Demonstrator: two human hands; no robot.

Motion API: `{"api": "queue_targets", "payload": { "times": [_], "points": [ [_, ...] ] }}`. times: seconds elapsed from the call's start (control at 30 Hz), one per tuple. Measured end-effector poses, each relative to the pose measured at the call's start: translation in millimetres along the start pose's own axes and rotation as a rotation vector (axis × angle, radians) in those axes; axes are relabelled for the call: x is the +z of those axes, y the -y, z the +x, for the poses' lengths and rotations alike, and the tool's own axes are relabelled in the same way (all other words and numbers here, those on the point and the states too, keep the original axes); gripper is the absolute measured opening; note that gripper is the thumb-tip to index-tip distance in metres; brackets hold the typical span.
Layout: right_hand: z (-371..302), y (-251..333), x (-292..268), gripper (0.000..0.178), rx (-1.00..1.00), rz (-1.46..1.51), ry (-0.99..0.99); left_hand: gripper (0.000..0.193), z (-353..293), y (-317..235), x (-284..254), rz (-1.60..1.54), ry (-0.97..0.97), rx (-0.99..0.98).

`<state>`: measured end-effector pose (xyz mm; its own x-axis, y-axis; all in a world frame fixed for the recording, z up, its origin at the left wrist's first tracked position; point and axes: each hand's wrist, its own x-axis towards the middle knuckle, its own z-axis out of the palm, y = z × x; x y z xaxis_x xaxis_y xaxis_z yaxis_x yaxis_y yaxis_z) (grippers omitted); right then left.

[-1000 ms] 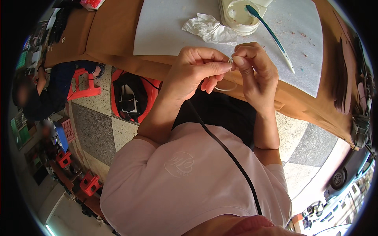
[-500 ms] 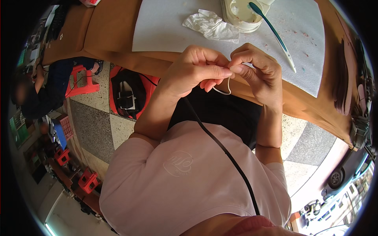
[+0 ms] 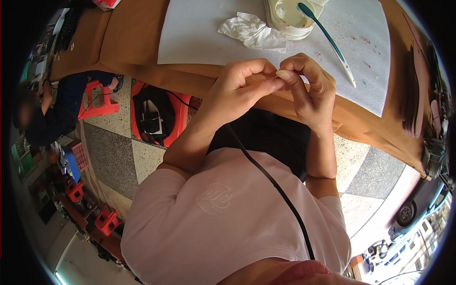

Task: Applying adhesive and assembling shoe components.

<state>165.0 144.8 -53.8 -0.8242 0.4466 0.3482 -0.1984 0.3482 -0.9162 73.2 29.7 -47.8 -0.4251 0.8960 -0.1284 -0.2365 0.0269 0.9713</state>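
Observation:
Over the table's near edge, my left hand [image 3: 247, 90] and my right hand [image 3: 311, 88] meet at their fingertips. Thumb and forefinger of each are pinched together, and the tips touch or nearly touch. Whatever lies between them is too small or too hidden to make out; the thin white cord seen at these fingertips earlier does not show now. Just beyond the hands, a crumpled white tissue [image 3: 252, 32] lies on a pale sheet [image 3: 190, 40]. A toothbrush [image 3: 327, 40] with a teal and white handle leans its head on a whitish container [image 3: 297, 33].
Small reddish bits dot the sheet on the brown-covered table [image 3: 126, 40]. A black bag [image 3: 151, 114] rests on a red stool [image 3: 178, 121] at the left. Farther left a person [image 3: 40, 114] sits by another red stool [image 3: 102, 104]. A black cable [image 3: 270, 178] crosses my shirt.
My hands have risen slightly and turned, still pinched together. The loop of thin white cord that hung below the fingertips has gone out of sight.

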Motion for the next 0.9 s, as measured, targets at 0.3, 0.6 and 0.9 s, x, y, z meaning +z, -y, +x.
{"api": "queue_targets", "payload": {
  "times": [0.3, 0.6, 0.9],
  "points": [
    [-10, 7, 7, 0.012, 0.331, 0.591, -0.309, 0.008, -2, 3, -3, -0.162, -0.109, 0.026],
    [-16, -16, 28, 0.012, -0.47, -0.101, -0.329, 0.008, -5, 4, 12, -0.236, -0.214, 0.127],
    [-11, -21, 29, 0.021, -0.64, -0.387, -0.33, 0.009, -13, -2, 4, -0.502, -0.147, -0.111]
  ]
}}
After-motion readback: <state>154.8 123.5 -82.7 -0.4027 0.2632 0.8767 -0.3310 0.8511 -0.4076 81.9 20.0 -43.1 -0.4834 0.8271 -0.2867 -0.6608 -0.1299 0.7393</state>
